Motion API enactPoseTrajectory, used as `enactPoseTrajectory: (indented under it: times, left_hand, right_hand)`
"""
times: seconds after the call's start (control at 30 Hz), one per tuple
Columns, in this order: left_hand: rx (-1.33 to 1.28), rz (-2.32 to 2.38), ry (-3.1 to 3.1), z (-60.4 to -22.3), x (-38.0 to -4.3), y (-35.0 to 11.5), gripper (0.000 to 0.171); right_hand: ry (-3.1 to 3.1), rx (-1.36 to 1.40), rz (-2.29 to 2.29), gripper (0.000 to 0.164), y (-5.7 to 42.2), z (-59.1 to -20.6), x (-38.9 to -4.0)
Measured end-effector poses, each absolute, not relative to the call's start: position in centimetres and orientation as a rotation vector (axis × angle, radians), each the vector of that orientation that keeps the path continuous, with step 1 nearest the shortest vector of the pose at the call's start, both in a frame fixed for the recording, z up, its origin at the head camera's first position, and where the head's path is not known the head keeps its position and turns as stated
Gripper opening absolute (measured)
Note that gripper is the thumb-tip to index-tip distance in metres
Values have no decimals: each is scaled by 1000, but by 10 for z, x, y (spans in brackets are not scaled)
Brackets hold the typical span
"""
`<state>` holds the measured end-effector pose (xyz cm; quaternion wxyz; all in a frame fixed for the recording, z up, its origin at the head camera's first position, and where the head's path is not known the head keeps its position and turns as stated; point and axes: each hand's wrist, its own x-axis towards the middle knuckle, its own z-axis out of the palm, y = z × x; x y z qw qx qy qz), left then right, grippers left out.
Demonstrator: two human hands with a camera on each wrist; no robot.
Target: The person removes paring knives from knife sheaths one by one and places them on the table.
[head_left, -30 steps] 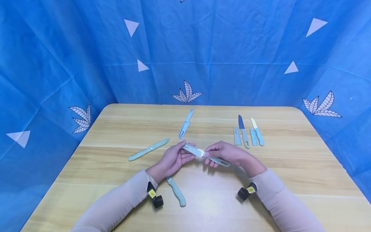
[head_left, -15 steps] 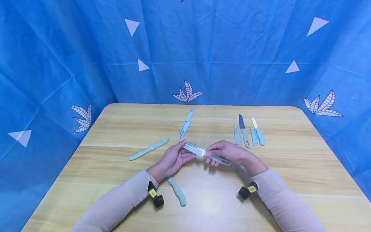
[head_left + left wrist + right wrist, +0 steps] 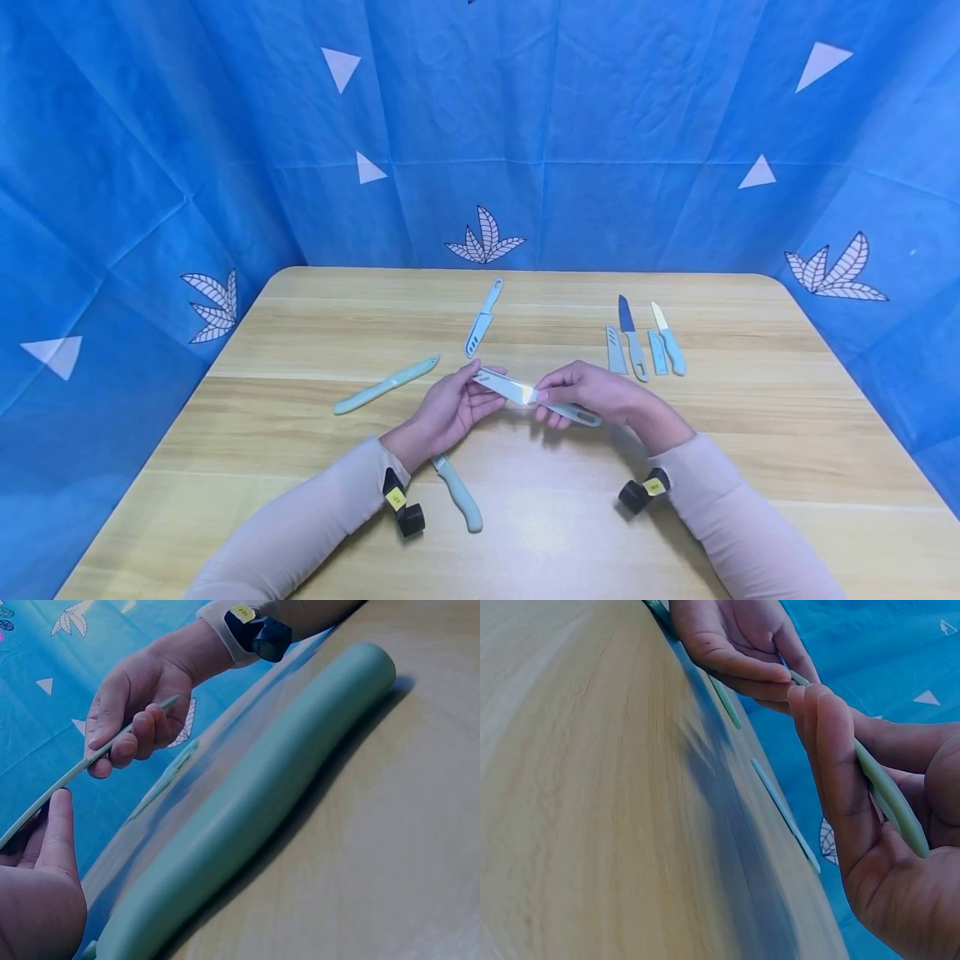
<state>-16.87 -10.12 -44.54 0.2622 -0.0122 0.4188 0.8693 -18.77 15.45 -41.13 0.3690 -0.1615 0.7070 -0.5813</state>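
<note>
Between the hands, above the table, is a pale grey-green knife [image 3: 579, 415] with a slotted sheath [image 3: 497, 384] over its blade. My left hand [image 3: 454, 408] holds the sheath, thumb on its upper edge and fingers beneath. At the handle, my right hand [image 3: 588, 392] grips the knife near the blade; in the right wrist view the handle [image 3: 896, 802] runs along the palm. A bright strip shows where sheath and handle meet. Below my left wrist lies another green-handled knife [image 3: 460, 497], its blade partly hidden by the arm; its handle [image 3: 255, 802] looms large in the left wrist view.
A sheathed green knife [image 3: 386, 385] lies to the left, and a sheathed blue one [image 3: 483, 320] toward the back. At the right lie a dark-bladed knife [image 3: 632, 337] and a yellow-bladed knife [image 3: 667, 337], beside sheaths [image 3: 615, 350]. Blue cloth [image 3: 600, 217] hangs behind the table.
My right hand and the knife handle have shifted slightly right, while the left hand and the sheath's tip stay nearly in place. The knives on the table have not moved.
</note>
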Motion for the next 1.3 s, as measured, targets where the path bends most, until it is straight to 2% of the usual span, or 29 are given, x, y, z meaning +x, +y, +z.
enactPoseTrajectory:
  times: [1.3]
  left_hand:
    - [-83,2389,1115,-444,-169,-102,37]
  right_hand:
    - [1796,-419,-1495,28,162,-409,-188]
